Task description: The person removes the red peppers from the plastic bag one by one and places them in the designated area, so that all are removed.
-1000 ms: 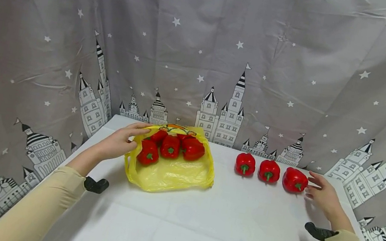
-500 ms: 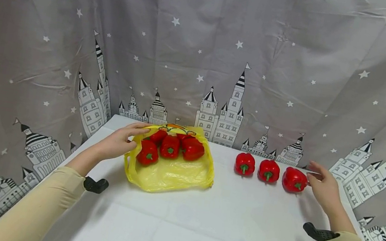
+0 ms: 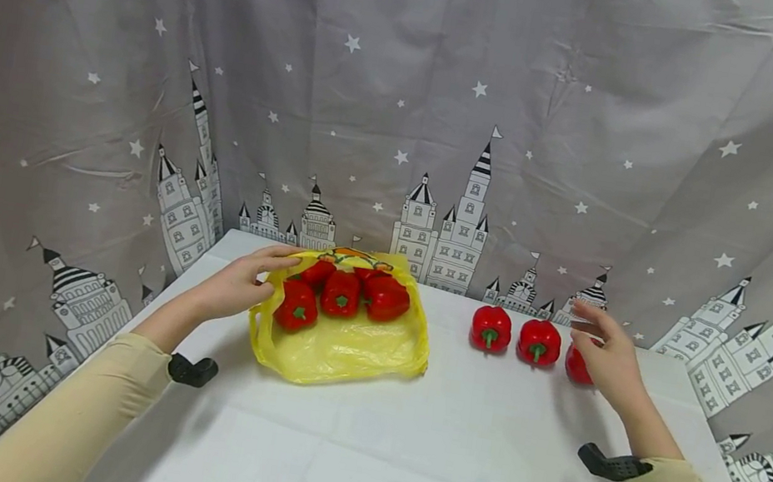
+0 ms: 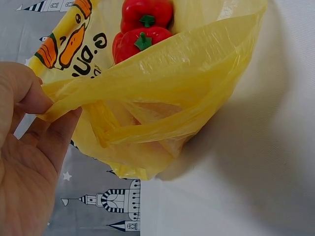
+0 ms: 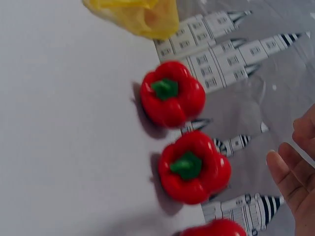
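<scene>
Pinches, with the left hand (image 3: 240, 278), the edge of a thin yellow plastic bag (image 3: 338, 351) at its ten o'clock. Holds nothing in the right hand (image 3: 607, 356), with fingers loosely parted. Contains, inside the bag from nine to two o'clock, at least four glossy red lobed peppers (image 3: 340, 293). Includes three loose peppers (image 3: 539, 343) at the bag's three o'clock on the white worktop (image 3: 414, 448).

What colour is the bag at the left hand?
The bag is yellow, with orange and black print; the left wrist view shows it best.
</scene>
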Tool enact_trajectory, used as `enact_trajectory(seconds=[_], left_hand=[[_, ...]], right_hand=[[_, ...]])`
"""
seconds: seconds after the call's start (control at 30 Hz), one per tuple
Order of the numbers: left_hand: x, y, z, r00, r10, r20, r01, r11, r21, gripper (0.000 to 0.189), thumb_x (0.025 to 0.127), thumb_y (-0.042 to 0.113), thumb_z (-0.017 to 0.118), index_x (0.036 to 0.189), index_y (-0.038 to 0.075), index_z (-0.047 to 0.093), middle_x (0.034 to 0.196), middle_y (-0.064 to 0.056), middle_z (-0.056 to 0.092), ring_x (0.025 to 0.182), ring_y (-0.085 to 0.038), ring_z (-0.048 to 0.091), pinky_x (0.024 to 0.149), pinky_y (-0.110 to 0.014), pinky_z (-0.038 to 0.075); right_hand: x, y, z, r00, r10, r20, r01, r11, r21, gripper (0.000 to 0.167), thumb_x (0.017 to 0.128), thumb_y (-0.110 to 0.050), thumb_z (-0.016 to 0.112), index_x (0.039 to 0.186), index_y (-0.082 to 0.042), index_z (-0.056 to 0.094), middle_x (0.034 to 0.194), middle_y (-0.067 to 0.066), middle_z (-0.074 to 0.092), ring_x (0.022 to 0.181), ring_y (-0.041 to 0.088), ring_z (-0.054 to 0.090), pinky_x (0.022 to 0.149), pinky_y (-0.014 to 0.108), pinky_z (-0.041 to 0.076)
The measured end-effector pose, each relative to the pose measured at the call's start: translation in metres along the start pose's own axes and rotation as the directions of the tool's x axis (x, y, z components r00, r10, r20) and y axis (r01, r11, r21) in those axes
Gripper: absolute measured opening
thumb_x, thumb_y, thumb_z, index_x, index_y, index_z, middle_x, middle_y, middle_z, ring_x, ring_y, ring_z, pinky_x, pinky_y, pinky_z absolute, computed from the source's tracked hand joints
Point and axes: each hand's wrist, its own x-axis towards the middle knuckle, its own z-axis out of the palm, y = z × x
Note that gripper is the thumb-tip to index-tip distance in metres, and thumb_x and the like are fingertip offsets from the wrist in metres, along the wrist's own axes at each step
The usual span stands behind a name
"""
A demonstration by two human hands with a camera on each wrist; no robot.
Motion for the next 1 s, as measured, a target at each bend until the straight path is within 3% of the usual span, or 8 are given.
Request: enact_trajectory(seconds=[0.1,0.27,0.5,0.73,1.0], left_hand=[[0.000,-0.001,0.000,1.000,0.004,-0.001,-0.004,1.000,0.004,0.060,0.091,-0.003,0.050,0.151,0.007,0.051,0.164,-0.003,0.031,0.130,-0.032,0.042,0.075,-0.036,0.051],[0.000,-0.001,0.000,1.000,0.019,-0.001,-0.019,1.000,0.011,0.059,0.092,-0.003,0.049,0.150,0.004,0.051,0.164,-0.005,0.032,0.132,-0.033,0.042,0.076,-0.035,0.051],[-0.002,0.000,-0.001,1.000,0.027,-0.001,-0.027,1.000,0.002,0.060,0.091,-0.005,0.049,0.150,0.002,0.050,0.164,-0.008,0.030,0.144,-0.034,0.033,0.087,-0.042,0.047],[-0.001,0.000,0.000,1.000,0.020,-0.004,-0.020,1.000,0.005,0.060,0.091,-0.005,0.050,0.150,0.002,0.051,0.164,-0.008,0.030,0.140,-0.034,0.036,0.082,-0.041,0.047],[0.000,0.001,0.000,1.000,0.024,-0.007,-0.024,1.000,0.003,0.060,0.091,-0.005,0.049,0.150,0.003,0.050,0.164,-0.007,0.031,0.148,-0.036,0.029,0.093,-0.045,0.048]], right_hand=[[0.000,-0.009,0.009,1.000,-0.015,0.022,0.015,1.000,0.013,0.053,0.105,-0.015,0.055,0.156,-0.011,0.043,0.151,0.021,0.047,0.133,0.044,0.048,0.106,0.066,0.039],[-0.001,-0.023,0.024,0.996,-0.050,0.076,0.048,0.998,0.033,0.053,0.103,-0.015,0.058,0.155,-0.015,0.045,0.150,0.016,0.049,0.132,0.038,0.050,0.106,0.057,0.042],[-0.002,-0.040,0.049,0.980,-0.108,0.167,0.091,0.990,0.103,0.054,0.100,-0.015,0.064,0.152,-0.019,0.049,0.143,0.014,0.055,0.124,0.035,0.056,0.085,0.040,0.058],[-0.004,-0.056,0.072,0.963,-0.152,0.223,0.127,0.984,0.123,0.056,0.098,-0.015,0.068,0.151,-0.019,0.051,0.147,0.008,0.053,0.129,0.034,0.053,0.096,0.044,0.053],[-0.005,-0.071,0.098,0.946,-0.177,0.273,0.147,0.981,0.129,0.055,0.095,-0.018,0.071,0.148,-0.022,0.055,0.141,0.005,0.058,0.123,0.029,0.058,0.095,0.042,0.054]])
